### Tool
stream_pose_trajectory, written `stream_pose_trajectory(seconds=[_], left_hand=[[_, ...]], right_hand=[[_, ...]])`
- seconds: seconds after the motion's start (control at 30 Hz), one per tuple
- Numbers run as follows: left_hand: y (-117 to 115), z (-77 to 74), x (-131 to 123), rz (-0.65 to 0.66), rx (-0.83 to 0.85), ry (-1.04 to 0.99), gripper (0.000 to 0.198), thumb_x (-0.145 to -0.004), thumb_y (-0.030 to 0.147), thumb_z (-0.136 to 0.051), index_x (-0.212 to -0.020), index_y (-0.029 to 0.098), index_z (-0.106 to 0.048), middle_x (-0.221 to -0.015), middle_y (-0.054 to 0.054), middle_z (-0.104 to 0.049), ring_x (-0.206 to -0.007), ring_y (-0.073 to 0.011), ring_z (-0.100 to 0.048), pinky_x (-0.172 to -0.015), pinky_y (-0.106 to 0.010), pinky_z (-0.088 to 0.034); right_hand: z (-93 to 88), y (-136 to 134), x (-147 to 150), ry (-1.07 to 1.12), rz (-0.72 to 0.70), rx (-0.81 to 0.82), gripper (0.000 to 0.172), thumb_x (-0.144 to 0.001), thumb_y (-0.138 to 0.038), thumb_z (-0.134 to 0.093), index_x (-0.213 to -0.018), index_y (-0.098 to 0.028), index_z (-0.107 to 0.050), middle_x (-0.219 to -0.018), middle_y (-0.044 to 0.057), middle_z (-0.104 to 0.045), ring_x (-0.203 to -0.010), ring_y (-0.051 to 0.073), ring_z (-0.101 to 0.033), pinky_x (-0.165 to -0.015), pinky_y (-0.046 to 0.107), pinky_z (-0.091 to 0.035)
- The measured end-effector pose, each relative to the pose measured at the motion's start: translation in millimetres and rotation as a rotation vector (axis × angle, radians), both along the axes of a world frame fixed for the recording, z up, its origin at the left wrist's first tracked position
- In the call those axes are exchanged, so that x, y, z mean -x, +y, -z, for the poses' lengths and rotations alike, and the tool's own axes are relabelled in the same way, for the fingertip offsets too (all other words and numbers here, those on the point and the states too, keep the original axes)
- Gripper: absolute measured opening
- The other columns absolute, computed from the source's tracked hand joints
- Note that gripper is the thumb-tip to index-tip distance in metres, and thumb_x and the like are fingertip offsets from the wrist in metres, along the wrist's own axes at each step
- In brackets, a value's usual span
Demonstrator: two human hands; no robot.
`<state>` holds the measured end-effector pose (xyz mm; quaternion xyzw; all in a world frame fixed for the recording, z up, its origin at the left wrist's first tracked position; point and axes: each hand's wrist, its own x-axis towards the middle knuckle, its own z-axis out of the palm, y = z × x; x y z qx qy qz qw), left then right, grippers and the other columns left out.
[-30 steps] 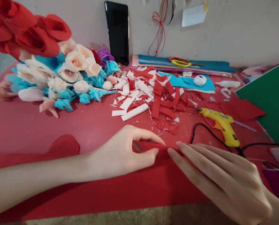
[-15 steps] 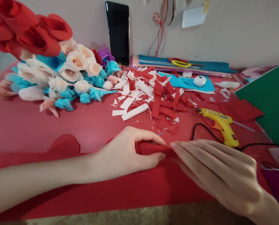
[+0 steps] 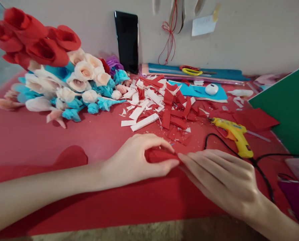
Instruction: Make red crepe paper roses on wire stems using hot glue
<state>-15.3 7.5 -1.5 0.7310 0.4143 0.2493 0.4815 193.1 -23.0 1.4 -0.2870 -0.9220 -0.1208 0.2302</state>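
Note:
A piece of red crepe paper (image 3: 160, 156), rolled or folded, is held low over the front of the red table. Around its left part curl the fingers and thumb of my left hand (image 3: 136, 155), closed on it. My right hand (image 3: 222, 179) comes in from the right, its fingers pressed together at the paper's right end. The fingertips of both hands nearly meet there. Most of the paper is hidden inside the left hand. Left of my hands lies a rounded red paper piece (image 3: 73, 155).
Red and white paper scraps (image 3: 157, 103) are heaped behind my hands. A yellow hot glue gun (image 3: 233, 134) with a black cord lies at right. Paper flowers (image 3: 81, 73) pile up at left. Beyond are a black phone (image 3: 126, 42), scissors (image 3: 191, 71) and a green board (image 3: 287, 110).
My right hand has shifted slightly left and its wrist has come further into view. The red paper looks more tightly gathered at its right end. The view has tilted up a little.

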Motion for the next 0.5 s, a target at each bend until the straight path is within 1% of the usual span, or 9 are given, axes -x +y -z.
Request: stream_pose_trajectory(seconds=[0.07,0.1,0.13,0.17,0.23,0.3,0.33,0.4,0.5], left_hand=[[4.4,5.9,1.0,-0.059,0.114,-0.175,0.029,-0.086,0.033,-0.039,-0.094,0.018,-0.063,-0.099,-0.002,-0.065,-0.093,-0.0159,-0.059,-0.083,-0.025,-0.043],[5.9,9.6,1.1,-0.108,0.159,-0.297,0.034,-0.088,0.032,-0.032,-0.094,0.017,-0.062,-0.099,-0.004,-0.065,-0.094,-0.0161,-0.059,-0.085,-0.026,-0.042],[6.8,13.3,0.7,-0.15,0.206,-0.406,0.034,-0.089,0.03,-0.031,-0.092,0.016,-0.062,-0.098,-0.005,-0.065,-0.093,-0.0165,-0.059,-0.086,-0.028,-0.042],[6.9,16.6,0.1,-0.185,0.249,-0.476,0.034,-0.089,0.03,-0.031,-0.091,0.015,-0.061,-0.094,-0.005,-0.066,-0.091,-0.0167,-0.059,-0.086,-0.029,-0.042],[4.8,20.4,-1.8,-0.224,0.312,-0.529,0.028,-0.087,0.031,-0.037,-0.097,0.017,-0.058,-0.087,-0.004,-0.067,-0.084,-0.0154,-0.06,-0.082,-0.028,-0.043],[0.8,19.3,-3.2,-0.155,0.354,-0.55,0.027,-0.081,0.029,-0.051,-0.106,0.019,-0.054,-0.094,-0.004,-0.065,-0.085,-0.0161,-0.06,-0.077,-0.028,-0.046],[-1.4,17.0,-3.4,-0.102,0.346,-0.552,0.034,-0.077,0.027,-0.057,-0.11,0.021,-0.052,-0.099,-0.005,-0.064,-0.089,-0.0171,-0.06,-0.077,-0.028,-0.047],[-5.3,10.2,-2.8,-0.026,0.251,-0.516,0.043,-0.069,0.023,-0.066,-0.11,0.021,-0.054,-0.105,-0.007,-0.062,-0.095,-0.0195,-0.058,-0.082,-0.03,-0.046],[-8.4,-0.2,-0.5,0.033,0.032,-0.41,0.036,-0.066,0.019,-0.069,-0.101,0.02,-0.063,-0.107,-0.009,-0.061,-0.102,-0.0219,-0.055,-0.089,-0.035,-0.043]], right_hand=[[0.6,1.5,3.6,0.109,0.071,0.066,0.019,-0.073,-0.009,-0.062,-0.091,-0.013,-0.059,-0.077,0.001,-0.066,-0.069,0.012,-0.06,-0.066,0.026,-0.048],[0.1,2.0,6.0,0.183,0.105,0.119,0.017,-0.073,-0.01,-0.062,-0.09,-0.014,-0.059,-0.077,0.0,-0.066,-0.068,0.011,-0.061,-0.066,0.024,-0.049],[-0.8,2.0,8.5,0.263,0.137,0.188,0.016,-0.074,-0.011,-0.061,-0.09,-0.015,-0.059,-0.077,0.0,-0.066,-0.067,0.01,-0.061,-0.065,0.021,-0.049],[-2.1,1.8,11.1,0.34,0.166,0.275,0.015,-0.075,-0.013,-0.061,-0.089,-0.016,-0.059,-0.077,0.0,-0.066,-0.067,0.009,-0.062,-0.064,0.019,-0.049],[-5.3,0.5,15.8,0.486,0.22,0.493,0.013,-0.075,-0.014,-0.059,-0.088,-0.016,-0.06,-0.075,0.0,-0.067,-0.063,0.009,-0.062,-0.06,0.016,-0.05],[-7.9,-1.0,19.2,0.602,0.237,0.738,0.011,-0.076,-0.016,-0.057,-0.087,-0.017,-0.061,-0.067,-0.001,-0.066,-0.058,0.009,-0.062,-0.056,0.015,-0.05],[-8.7,-1.5,20.2,0.646,0.226,0.848,0.01,-0.077,-0.017,-0.056,-0.086,-0.016,-0.061,-0.063,-0.001,-0.065,-0.056,0.009,-0.061,-0.055,0.015,-0.05],[-9.0,-1.7,21.3,0.706,0.198,1.021,0.011,-0.079,-0.019,-0.053,-0.086,-0.015,-0.061,-0.058,-0.001,-0.062,-0.053,0.009,-0.06,-0.051,0.015,-0.049],[-7.8,0.1,21.5,0.705,0.148,1.173,0.014,-0.081,-0.023,-0.051,-0.083,-0.015,-0.062,-0.06,0.0,-0.062,-0.054,0.008,-0.058,-0.052,0.014,-0.047]])
